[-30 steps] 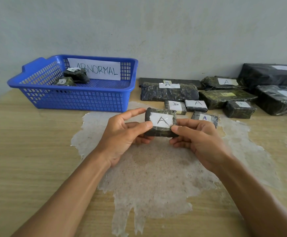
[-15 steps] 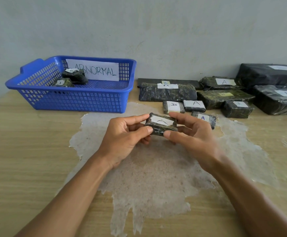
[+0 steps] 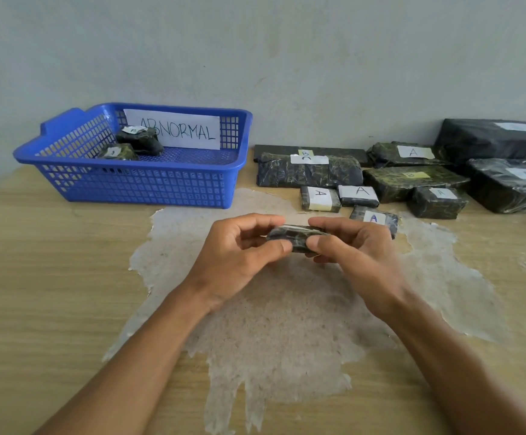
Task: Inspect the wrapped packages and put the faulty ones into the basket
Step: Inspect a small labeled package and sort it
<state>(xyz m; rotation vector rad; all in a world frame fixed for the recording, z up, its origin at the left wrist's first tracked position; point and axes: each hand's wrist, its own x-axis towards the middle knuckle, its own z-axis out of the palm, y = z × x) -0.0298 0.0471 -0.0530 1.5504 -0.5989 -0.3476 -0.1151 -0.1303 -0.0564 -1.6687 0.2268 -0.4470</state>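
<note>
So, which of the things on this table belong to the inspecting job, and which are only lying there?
Belong to the job:
- small dark wrapped package, held edge-on by left hand and right hand
- blue plastic mesh basket with ABNORMAL sign, two dark packages inside
- row of labelled dark wrapped packages waiting at the right

Only lying there:
- pale rough patch on the wooden table
- grey wall

We're extending both forearms forward over the middle of the table. Left hand (image 3: pixel 236 246) and right hand (image 3: pixel 354 251) are pinching the small package (image 3: pixel 296 238), thumbs near side, fingers curling over top.
</note>
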